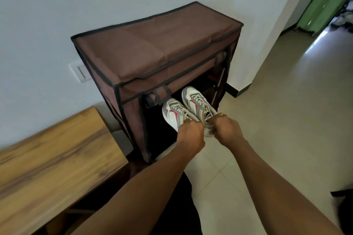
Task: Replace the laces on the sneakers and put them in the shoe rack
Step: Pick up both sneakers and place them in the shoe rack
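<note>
The laces look threaded on both shoes, so I judge the lacing done and the storing step in hand. At the centre of the frame the left hand (191, 133) has its fingers curled round the heel end of the left sneaker (174, 114). Just beside it, the right hand (226, 129) has its fingers closed the same way on the heel end of the right sneaker (196, 101). Both shoes are held in the air, side by side and touching, with their toes pointing into the dark open front of the brown fabric shoe rack (156, 47).

The next move, as I read it, calls for lowering the pair and pushing them forward onto a shelf, then letting go. The shelves themselves are too dark to make out.

The rolled-up front flap (193, 71) hangs just above the toes, with its strap (162, 93) near the left shoe. A metal frame post (219, 80) stands close to the right shoe. The opening between them looks wide enough for both shoes. The wooden counter (47, 158) crowds the lower left, while the tiled floor (277, 120) leaves open room to the right
</note>
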Tool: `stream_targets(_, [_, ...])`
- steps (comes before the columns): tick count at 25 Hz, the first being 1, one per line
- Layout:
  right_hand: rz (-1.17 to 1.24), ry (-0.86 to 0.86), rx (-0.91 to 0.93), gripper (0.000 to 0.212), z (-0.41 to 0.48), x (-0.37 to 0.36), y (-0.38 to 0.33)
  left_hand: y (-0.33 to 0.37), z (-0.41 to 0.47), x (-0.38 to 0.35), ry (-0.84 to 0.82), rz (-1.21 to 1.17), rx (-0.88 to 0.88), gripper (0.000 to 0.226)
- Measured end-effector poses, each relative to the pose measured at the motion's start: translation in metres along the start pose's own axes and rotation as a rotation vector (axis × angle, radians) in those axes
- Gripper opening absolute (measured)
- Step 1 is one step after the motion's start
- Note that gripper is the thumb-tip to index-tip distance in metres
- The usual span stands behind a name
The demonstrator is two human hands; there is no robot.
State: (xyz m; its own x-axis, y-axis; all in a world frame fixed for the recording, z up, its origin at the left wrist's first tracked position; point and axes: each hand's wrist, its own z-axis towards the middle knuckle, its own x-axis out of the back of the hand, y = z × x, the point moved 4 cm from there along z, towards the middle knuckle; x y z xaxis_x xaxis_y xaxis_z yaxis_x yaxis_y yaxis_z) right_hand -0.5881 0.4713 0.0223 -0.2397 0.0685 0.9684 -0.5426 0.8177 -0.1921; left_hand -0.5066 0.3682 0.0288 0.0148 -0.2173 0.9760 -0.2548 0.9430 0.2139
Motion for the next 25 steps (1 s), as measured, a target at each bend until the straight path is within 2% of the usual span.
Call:
stream_targets(4, [0.026,0.020,-0.013,0.032,0.037,-0.002,0.013,-0.006,0.033,-0.011,0.046,0.031,-0.002,0.027])
stream_targets(7, [0.058,0.009,-0.015,0.023,0.060,-0.007,0.018,-0.013,0.053,-0.018,0.105,0.050,0.009,0.028])
stream_targets(10, [0.026,0.019,0.036,0.024,0.093,-0.016,0.018,-0.027,0.076,-0.030,0.166,0.070,0.041,0.026])
stream_targets(18, [-0.032,0.034,0.174,0.028,0.176,-0.038,-0.007,-0.069,0.127,-0.061,0.127,0.056,0.180,0.030])
stream_targets(25, [-0.086,-0.002,0.228,0.039,0.214,-0.063,-0.010,-0.088,0.146,-0.087,0.142,0.032,0.176,0.034])
